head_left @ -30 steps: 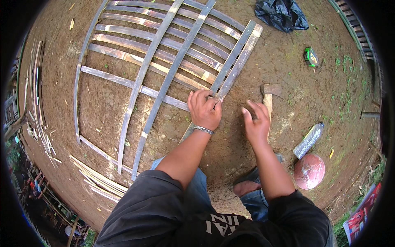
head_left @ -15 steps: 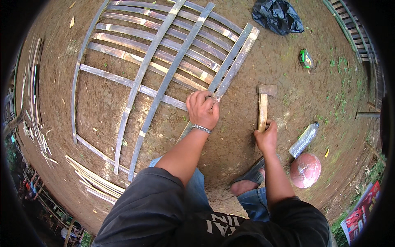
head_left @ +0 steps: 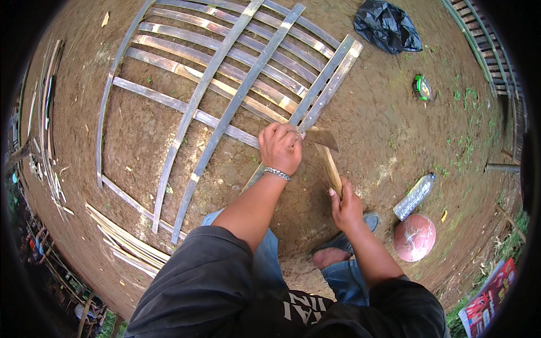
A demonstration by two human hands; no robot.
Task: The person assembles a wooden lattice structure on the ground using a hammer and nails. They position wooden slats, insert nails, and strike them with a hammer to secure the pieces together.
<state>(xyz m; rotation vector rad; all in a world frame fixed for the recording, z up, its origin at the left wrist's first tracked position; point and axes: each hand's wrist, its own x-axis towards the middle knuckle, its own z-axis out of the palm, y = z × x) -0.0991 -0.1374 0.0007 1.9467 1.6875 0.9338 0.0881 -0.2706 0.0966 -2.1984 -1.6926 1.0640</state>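
L hand [head_left: 280, 147] is clenched at the near end of the bamboo frame [head_left: 225, 84], fist closed over the spot where the two long grey slats [head_left: 327, 84] come down to the dirt. Looks like it pins a slat end or a small piece there; fingers hide exactly what, so can't say more.

R hand [head_left: 345, 205] now has its grip wrapped round the wooden handle of the hammer [head_left: 327, 155]. Change vs 1 s ago: back then the hammer lay on the ground off to the R, and the R hand was empty, up beside the L hand at the frame. Half a sec ago it had reached the handle. Now the tool is lifted & swung in, its dark head blurred and just beside the L knuckles, right over the slat ends. L hand has barely shifted in that time.

My read: set-up is over, striking is on. Head is very close to the fingers, so a miss would hit the L hand.

Around: frame lies flat on bare earth, curved by the lens. Black plastic bag [head_left: 387, 25] at top, small green tape-like item [head_left: 422, 87] farther R. Clear plastic bottle [head_left: 414, 196] and a reddish round lid [head_left: 414, 238] near the R foot in a sandal [head_left: 341, 243]. Loose bamboo strips [head_left: 127, 239] piled lower L.
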